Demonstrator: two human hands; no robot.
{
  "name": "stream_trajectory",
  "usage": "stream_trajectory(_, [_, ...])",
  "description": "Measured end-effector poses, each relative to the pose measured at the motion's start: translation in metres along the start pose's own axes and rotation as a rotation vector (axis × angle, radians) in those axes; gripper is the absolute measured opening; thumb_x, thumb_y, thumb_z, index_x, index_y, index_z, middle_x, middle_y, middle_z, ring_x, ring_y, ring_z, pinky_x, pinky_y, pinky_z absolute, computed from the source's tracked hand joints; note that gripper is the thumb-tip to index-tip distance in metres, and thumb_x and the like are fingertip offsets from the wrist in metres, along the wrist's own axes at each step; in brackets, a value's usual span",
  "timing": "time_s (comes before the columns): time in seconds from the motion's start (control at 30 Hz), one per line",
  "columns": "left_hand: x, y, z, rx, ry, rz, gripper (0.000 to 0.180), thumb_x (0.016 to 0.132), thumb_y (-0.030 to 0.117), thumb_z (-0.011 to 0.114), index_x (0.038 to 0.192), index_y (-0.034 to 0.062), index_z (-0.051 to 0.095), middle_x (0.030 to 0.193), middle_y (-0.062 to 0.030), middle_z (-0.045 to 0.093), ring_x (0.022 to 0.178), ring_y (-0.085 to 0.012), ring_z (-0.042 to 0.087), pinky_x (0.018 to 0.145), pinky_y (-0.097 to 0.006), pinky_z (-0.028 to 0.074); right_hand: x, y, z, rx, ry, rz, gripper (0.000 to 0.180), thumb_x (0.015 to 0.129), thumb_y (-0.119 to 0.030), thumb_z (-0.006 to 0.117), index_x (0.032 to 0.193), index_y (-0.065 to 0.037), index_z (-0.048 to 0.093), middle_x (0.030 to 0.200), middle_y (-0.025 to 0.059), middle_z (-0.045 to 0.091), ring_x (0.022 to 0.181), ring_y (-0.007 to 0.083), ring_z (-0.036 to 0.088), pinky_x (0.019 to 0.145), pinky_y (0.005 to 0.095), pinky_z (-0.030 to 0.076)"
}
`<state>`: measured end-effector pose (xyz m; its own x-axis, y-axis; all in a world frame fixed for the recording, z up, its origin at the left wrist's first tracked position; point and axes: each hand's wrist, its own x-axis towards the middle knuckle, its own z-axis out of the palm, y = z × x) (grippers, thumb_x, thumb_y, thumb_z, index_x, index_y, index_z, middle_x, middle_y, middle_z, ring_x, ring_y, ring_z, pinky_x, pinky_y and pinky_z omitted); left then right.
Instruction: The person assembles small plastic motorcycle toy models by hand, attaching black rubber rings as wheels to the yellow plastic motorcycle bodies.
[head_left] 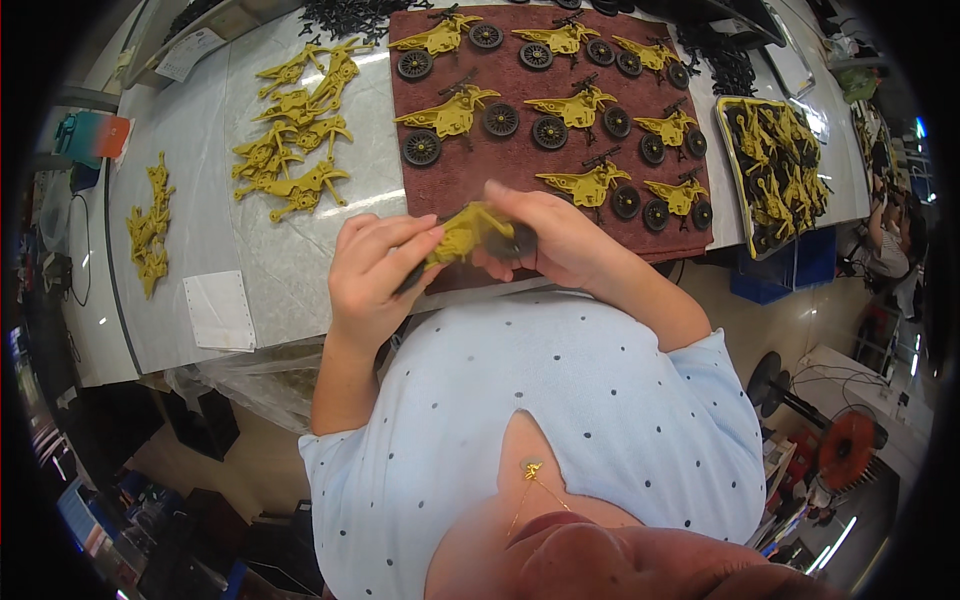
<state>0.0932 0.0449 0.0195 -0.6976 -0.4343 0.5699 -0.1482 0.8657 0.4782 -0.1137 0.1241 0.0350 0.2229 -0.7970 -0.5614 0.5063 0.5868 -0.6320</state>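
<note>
A yellow toy motorcycle [460,238] with black wheels is held between both hands, just above the table's near edge. My left hand [375,265] grips one end of it, fingers closed over the yellow body. Around the other end, by a black wheel [512,243], my right hand [560,235] is closed; its thumb and fingertips are slightly blurred. Beyond the hands, a dark red cloth [430,180] bears rows of similar toy motorcycles [443,112], lying on their sides with black wheels and handlebars.
Loose yellow body parts lie in a heap [290,150] and a smaller pile [150,230] on the left. A tray [733,180] of yellow and black pieces stands at right. Black small parts [345,18] lie at the back. A white sheet [220,312] rests near the front edge.
</note>
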Motion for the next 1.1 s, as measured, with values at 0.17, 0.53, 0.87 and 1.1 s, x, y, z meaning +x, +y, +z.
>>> stream_trajectory(0.17, [-0.009,-0.005,0.002,-0.562,0.113,-0.336,0.028,0.068,0.001,0.077,0.093,-0.0056,0.066,0.089,-0.0119,0.067,0.076,-0.0177,0.064,0.062,-0.027,0.046,-0.004,0.004,-0.008,-0.027,-0.137,-0.026,0.073,0.096,-0.060,0.026,0.095,0.006,0.059,0.076,0.0108,0.060,0.064,0.0155,0.058,0.058,0.0258,0.048])
stream_trajectory(0.53, [-0.009,-0.003,0.002,-0.609,0.069,-0.440,0.025,0.071,0.003,0.076,0.093,-0.0050,0.067,0.091,-0.0130,0.067,0.082,-0.0188,0.063,0.072,-0.027,0.049,-0.007,0.000,-0.003,-0.085,-0.110,-0.003,0.070,0.096,-0.057,0.030,0.093,0.007,0.058,0.076,0.0109,0.060,0.064,0.0160,0.059,0.059,0.0268,0.050])
stream_trajectory(0.87, [0.002,-0.006,0.010,-0.332,0.047,-0.189,0.079,0.053,0.001,0.078,0.129,0.0095,0.055,0.136,-0.0160,0.044,0.116,-0.0315,0.050,0.091,-0.038,0.047,-0.007,0.010,-0.002,-0.178,-0.129,-0.280,0.040,0.094,-0.032,0.057,0.111,0.005,0.058,0.093,0.0054,0.064,0.083,0.0114,0.060,0.073,0.0261,0.049])
stream_trajectory(1.1, [0.005,-0.006,0.003,-0.253,-0.167,-0.327,0.092,0.062,0.003,0.079,0.143,0.0097,0.035,0.136,-0.0158,0.043,0.118,-0.0276,0.049,0.090,-0.034,0.047,-0.003,0.015,-0.008,-0.980,0.211,-0.741,0.037,0.081,-0.022,0.072,0.109,-0.001,0.059,0.094,0.0094,0.062,0.082,0.0213,0.060,0.071,0.0322,0.048])
